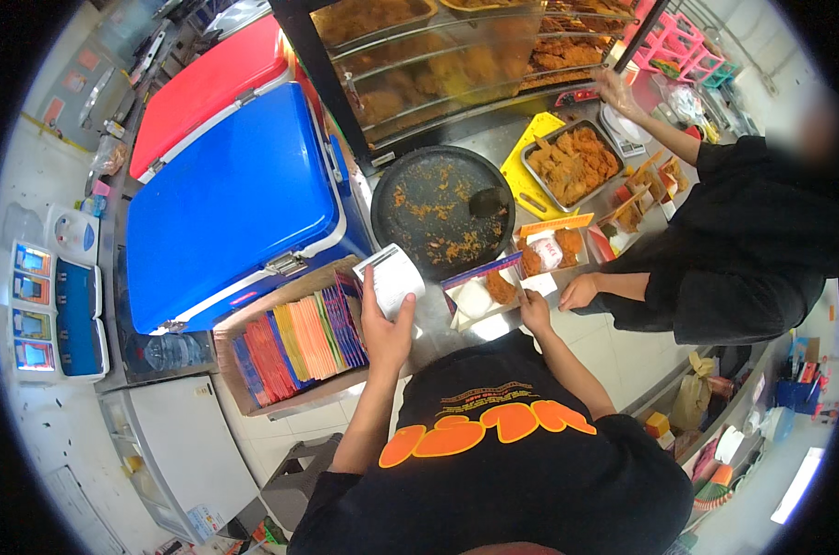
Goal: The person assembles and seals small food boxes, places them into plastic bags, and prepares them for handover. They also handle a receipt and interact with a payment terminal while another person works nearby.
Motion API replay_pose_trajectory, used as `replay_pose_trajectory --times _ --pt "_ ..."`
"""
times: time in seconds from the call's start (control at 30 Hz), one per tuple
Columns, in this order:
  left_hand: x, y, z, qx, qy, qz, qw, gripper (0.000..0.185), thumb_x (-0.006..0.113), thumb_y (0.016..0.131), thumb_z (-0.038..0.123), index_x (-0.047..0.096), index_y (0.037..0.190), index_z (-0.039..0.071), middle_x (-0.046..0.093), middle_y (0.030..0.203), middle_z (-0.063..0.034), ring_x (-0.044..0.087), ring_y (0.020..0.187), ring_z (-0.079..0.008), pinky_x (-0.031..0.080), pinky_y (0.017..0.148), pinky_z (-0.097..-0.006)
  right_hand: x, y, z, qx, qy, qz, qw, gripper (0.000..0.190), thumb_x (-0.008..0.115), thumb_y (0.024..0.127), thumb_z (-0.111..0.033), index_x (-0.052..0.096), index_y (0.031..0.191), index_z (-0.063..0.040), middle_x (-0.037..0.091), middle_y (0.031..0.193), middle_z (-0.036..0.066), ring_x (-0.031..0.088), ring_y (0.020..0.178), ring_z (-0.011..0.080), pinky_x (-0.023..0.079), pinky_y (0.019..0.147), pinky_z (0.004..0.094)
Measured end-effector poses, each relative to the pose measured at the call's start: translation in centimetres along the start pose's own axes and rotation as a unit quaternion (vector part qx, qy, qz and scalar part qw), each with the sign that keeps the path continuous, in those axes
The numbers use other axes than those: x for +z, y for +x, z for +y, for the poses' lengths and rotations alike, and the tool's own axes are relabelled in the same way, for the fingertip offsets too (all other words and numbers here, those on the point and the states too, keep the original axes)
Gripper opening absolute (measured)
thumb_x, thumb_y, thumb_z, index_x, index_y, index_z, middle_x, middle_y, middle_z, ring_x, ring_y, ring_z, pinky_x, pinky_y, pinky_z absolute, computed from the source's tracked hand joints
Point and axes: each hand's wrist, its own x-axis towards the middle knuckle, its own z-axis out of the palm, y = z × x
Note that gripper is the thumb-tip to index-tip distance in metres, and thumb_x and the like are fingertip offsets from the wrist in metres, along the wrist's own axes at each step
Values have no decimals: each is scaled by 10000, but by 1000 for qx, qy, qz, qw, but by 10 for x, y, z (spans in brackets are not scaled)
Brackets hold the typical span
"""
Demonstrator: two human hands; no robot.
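My left hand [389,329] holds a printed paper slip [393,277] between thumb and fingers, above the counter's front edge. My right hand [534,311] is at the right end of an open paper meal box [487,312], beside a small white paper; whether it grips either is unclear. In that box lie a white wrapped bundle [473,300] and a fried chicken piece [501,287]. Just behind it stands another open box [573,259] with fried chicken and a wrapped rice portion [546,251]. A round black pan [430,182] holds crumbs and a dark scoop [488,202].
A cardboard carton [225,336] of folded boxes stands left, before a blue cooler [232,208]. A metal tray of fried chicken [573,166] rests partly on a yellow board [525,182]. A co-worker [745,229] stands at right, one hand near a white scale [627,142], the other near the boxes.
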Motion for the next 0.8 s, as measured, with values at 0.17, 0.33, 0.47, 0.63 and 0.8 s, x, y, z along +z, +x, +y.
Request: replay_pose_trajectory --times 0.17,0.33,0.47,0.63,0.8 --pt "-3 15 13 17 -10 35 999 769 686 873 90 285 1518 -31 491 1414 -252 518 1277 -282 400 1061 -372 -60 3 -87 -30 -58 7 998 330 650 876 -316 707 912 7 689 775 225 692 783 381 532 729 442" --pt "1 25 37 9 -23 57 998 771 691 870 93 295 1524 -6 521 1386 -245 539 1255 -256 409 1044 -355 -96 53 -263 -257 97 -29 961 283 664 908 -270 662 915 14 673 779 208 673 763 367 511 694 397" --pt "3 21 39 56 26 50 997 764 684 874 66 290 1524 -14 498 1415 -221 522 1262 -257 395 1064 -353 -52 121 -361 -392 103 -27 914 246 683 905 -213 650 1032 -5 713 918 155 694 843 249 531 744 357" --pt "-7 8 30 38 -18 73 996 741 667 890 61 286 1518 -35 429 1472 -224 447 1332 -270 329 1120 -363 8 180 -442 -428 124 69 892 285 653 873 -177 622 1126 -50 674 1032 162 652 953 349 514 825 439" --pt "-21 -2 8 53 25 108 992 714 653 909 70 285 1508 -56 380 1503 -224 420 1352 -280 308 1134 -372 23 188 -484 -398 110 100 905 187 565 913 -181 613 1032 -45 660 1019 191 626 964 402 486 820 519"
